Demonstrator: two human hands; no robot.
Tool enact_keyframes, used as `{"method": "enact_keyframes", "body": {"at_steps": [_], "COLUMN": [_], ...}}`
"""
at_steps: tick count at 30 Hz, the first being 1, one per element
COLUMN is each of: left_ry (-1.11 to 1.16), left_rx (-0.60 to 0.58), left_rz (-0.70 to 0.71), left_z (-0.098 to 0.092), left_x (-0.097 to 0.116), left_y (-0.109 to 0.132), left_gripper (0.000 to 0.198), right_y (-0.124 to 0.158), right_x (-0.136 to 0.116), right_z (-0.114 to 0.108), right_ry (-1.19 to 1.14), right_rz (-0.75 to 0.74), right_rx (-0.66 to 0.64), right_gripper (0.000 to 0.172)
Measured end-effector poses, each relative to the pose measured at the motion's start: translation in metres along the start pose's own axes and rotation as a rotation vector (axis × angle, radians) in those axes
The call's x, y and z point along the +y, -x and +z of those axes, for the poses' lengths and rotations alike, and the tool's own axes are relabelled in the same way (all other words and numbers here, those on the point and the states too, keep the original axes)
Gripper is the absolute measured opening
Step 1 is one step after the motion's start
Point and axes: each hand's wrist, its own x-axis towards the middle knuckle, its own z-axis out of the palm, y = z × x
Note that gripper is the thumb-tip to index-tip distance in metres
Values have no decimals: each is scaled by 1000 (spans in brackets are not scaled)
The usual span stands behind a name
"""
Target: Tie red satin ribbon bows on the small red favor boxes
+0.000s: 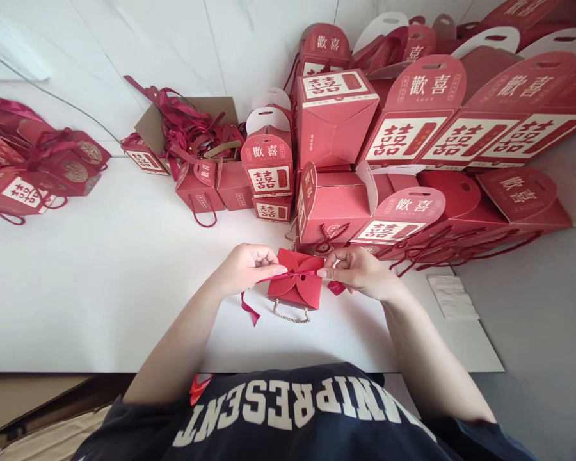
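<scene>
In front of me on the white table sits a small red gift box with petal-shaped top flaps folded together and a twisted cord handle hanging at its near side. A dark red ribbon crosses the top through the holes in the flaps, and a knot seems to sit in the middle. My left hand pinches the ribbon at the left of the box. At the right side my right hand pinches the other part of it. Both ribbon ends dangle below my fingers.
Stacked red gift boxes fill the back right. An open carton of ribbons stands against the tiled wall, with small boxes before it. More tied boxes lie at far left. A folded white tissue is at right.
</scene>
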Motion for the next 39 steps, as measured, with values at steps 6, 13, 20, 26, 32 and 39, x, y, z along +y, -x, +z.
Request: {"method": "enact_keyframes", "body": {"at_steps": [6,13,20,26,32,39], "left_ry": [-89,-77,-24,-136,-139,-85], "left_rx": [-71,-136,-53,50,-160,-70], "left_rz": [-8,-20,2,26,-237,-108], "left_z": [-10,-6,-4,-9,-6,-4], "left_x": [-2,10,26,32,27,19], "left_y": [3,13,25,30,37,37], "left_gripper": [42,37,32,32,45,38], "right_y": [7,6,21,28,15,2], "right_x": [-6,-24,-46,-45,-32,-16], "right_z": [-4,10,12,8,5,11], "right_ry": [146,177,319,301,269,4], "right_rz": [-25,-200,-313,-173,-135,-185], "right_rx": [-39,-41,-135,-176,-247,-298], "right_gripper": [53,39,28,35,43,37]}}
